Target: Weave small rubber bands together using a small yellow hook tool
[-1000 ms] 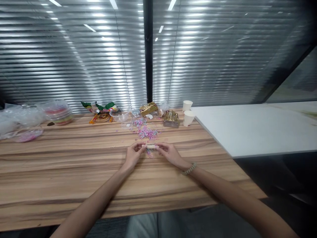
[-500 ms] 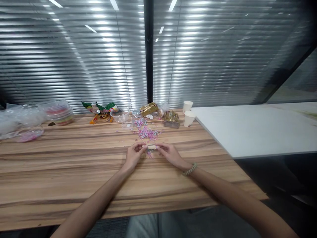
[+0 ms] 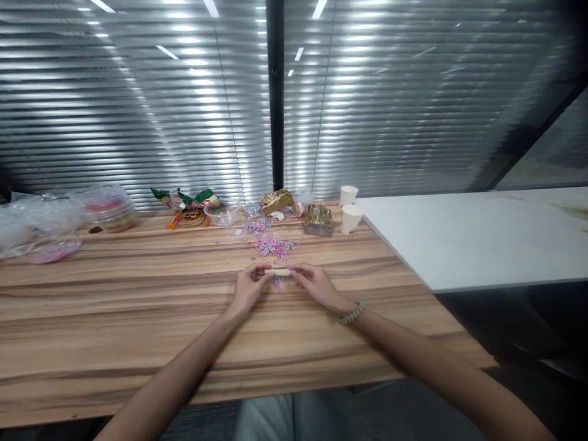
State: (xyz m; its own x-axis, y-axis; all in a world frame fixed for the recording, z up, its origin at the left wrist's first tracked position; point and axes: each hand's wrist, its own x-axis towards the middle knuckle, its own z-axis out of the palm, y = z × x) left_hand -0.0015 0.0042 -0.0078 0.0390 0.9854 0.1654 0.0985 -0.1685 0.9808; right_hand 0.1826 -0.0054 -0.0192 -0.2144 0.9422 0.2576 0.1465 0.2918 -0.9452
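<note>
Between my two hands is a short, pale cream stick-like piece [image 3: 278,272], held level over the wooden table [image 3: 138,324]. My left hand [image 3: 250,284] is closed in a pinch on its left end. At the right end, the fingers of my right hand [image 3: 316,283] pinch it as well; a beaded bracelet [image 3: 352,313] circles that wrist. The piece is too small in view to name its kind. A few tiny pink and bluish loops [image 3: 278,285] lie just below it. Beyond my fingers a larger pile of pink, purple and pale loops [image 3: 274,246] is spread on the wood.
Along the back stand a clear plastic bowl [image 3: 223,214], green snack packets [image 3: 186,199], gold wrappers [image 3: 276,201], a gold-topped packet [image 3: 318,220] and two paper cups [image 3: 351,219]. Stacked plastic tubs [image 3: 108,208] and clear bags [image 3: 41,220] sit far left. A white table [image 3: 459,239] adjoins on the right.
Both hands keep their pinch on the pale piece in nearly the same place. Only a very slight shift of the piece and fingers shows.
</note>
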